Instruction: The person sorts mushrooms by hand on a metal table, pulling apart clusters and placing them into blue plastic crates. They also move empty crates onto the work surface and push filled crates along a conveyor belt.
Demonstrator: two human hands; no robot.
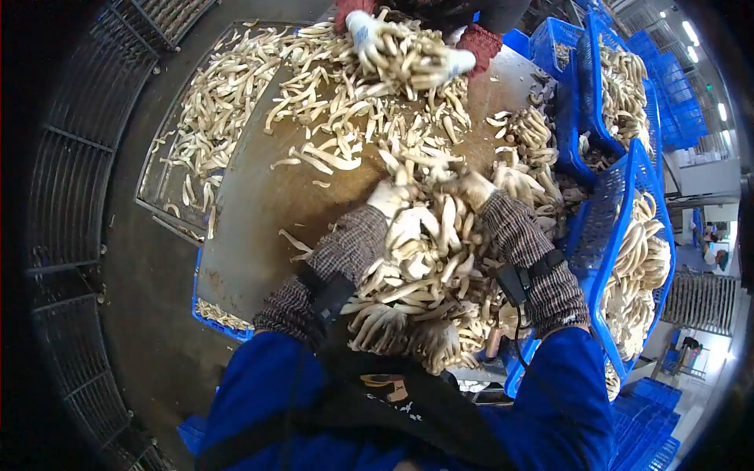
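Pale, long-stemmed mushrooms [416, 235] lie heaped on the metal table [259, 204] in front of me. My left hand [390, 198], in a white glove and checked sleeve, is at the far side of this heap, its fingers curled round a few mushrooms. Close by on the right is my gloved right hand [471, 190], touching the mushrooms, its fingertips smeared by motion. Larger mushroom clusters [408, 326] lie near my body. A brownish handle-like thing [493, 342] sits at the heap's near right edge.
Across the table, a person's gloved hands [367, 38] hold a big bunch of mushrooms. Blue crates [601, 251] with mushrooms line the right side. More mushrooms [224, 102] cover the far left of the table. Metal racks [75, 188] stand at the left.
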